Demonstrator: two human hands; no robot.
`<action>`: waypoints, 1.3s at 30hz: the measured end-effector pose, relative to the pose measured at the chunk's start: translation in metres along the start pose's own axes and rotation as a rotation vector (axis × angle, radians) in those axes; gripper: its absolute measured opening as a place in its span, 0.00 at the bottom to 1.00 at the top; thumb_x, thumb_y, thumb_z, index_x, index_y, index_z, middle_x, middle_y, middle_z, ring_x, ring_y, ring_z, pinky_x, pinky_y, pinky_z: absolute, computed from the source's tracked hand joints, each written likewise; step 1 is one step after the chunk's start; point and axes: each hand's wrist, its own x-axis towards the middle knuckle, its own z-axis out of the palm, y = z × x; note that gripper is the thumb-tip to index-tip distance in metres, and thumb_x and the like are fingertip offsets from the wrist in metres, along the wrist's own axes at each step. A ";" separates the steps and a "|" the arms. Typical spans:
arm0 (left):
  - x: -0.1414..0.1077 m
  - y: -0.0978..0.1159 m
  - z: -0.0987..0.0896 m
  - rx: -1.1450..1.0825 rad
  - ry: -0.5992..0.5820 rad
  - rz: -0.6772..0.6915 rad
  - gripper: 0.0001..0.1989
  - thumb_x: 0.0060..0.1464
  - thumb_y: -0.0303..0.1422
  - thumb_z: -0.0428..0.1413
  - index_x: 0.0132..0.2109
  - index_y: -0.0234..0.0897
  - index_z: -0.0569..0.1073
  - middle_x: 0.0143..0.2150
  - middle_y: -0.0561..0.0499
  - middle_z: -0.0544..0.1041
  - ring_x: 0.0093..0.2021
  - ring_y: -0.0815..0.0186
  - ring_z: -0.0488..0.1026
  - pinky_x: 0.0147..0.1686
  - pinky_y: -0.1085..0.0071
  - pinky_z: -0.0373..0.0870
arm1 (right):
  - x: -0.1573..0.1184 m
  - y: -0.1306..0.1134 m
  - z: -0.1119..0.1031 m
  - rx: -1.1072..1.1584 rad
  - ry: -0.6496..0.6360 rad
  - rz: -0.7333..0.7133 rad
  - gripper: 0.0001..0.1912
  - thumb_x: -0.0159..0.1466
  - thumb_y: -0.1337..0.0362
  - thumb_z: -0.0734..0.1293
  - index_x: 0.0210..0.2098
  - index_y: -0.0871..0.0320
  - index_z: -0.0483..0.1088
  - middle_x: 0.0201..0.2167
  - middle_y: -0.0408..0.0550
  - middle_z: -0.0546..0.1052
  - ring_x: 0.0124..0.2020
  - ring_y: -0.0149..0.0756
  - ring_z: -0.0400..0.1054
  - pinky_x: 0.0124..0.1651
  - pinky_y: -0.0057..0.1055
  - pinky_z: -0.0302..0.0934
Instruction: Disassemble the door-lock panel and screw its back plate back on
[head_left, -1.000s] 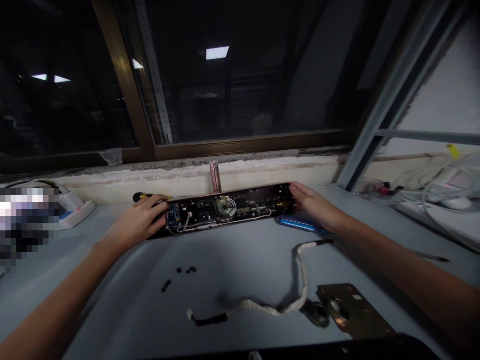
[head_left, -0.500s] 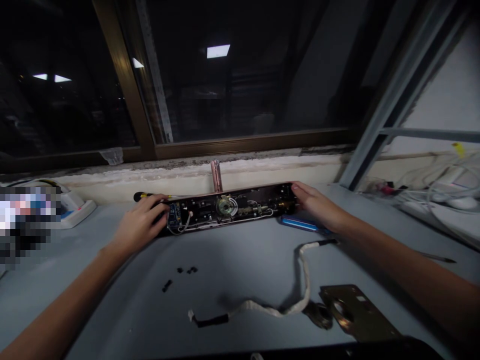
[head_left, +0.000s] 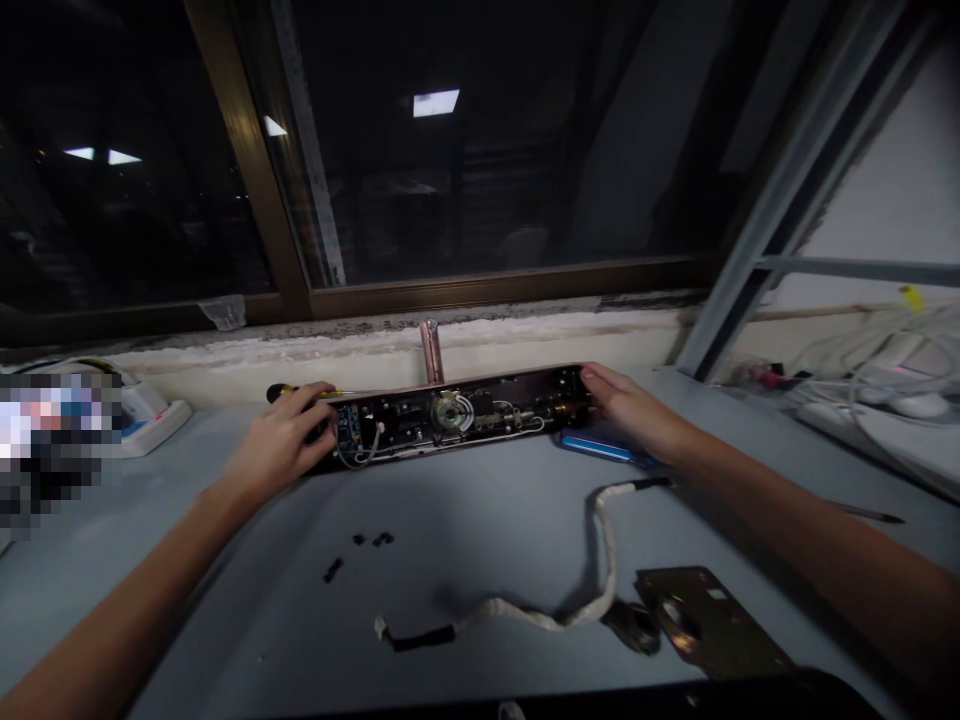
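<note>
A long dark door lock panel [head_left: 495,405] is held on its edge near the wall, its inside facing me. A blue circuit board, thin wires and a round metal part show in it, and a copper-coloured handle [head_left: 431,350] rises behind. My left hand [head_left: 281,435] grips the left end, fingers curled over it. At the right end, my right hand [head_left: 626,405] holds on with the thumb at the top corner; its other fingers are partly hidden. A screwdriver [head_left: 281,392] lies behind my left hand. Beside my right wrist is a blue flat object [head_left: 598,446].
A taped cable [head_left: 547,615], several small black pieces [head_left: 358,540], a brass-coloured plate [head_left: 709,615] and a round metal ring [head_left: 636,628] lie on the grey table [head_left: 285,620]. A dark panel edge [head_left: 615,700] borders the front. White cables [head_left: 877,370] tangle at right; a power strip [head_left: 161,430] sits left.
</note>
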 end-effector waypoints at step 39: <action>0.000 0.086 -0.055 -0.741 -0.646 -0.018 0.08 0.55 0.31 0.52 0.35 0.37 0.75 0.29 0.54 0.75 0.28 0.72 0.70 0.28 0.78 0.60 | 0.002 0.002 -0.002 -0.099 -0.030 -0.020 0.20 0.61 0.53 0.55 0.45 0.55 0.67 0.34 0.48 0.75 0.29 0.36 0.67 0.28 0.32 0.63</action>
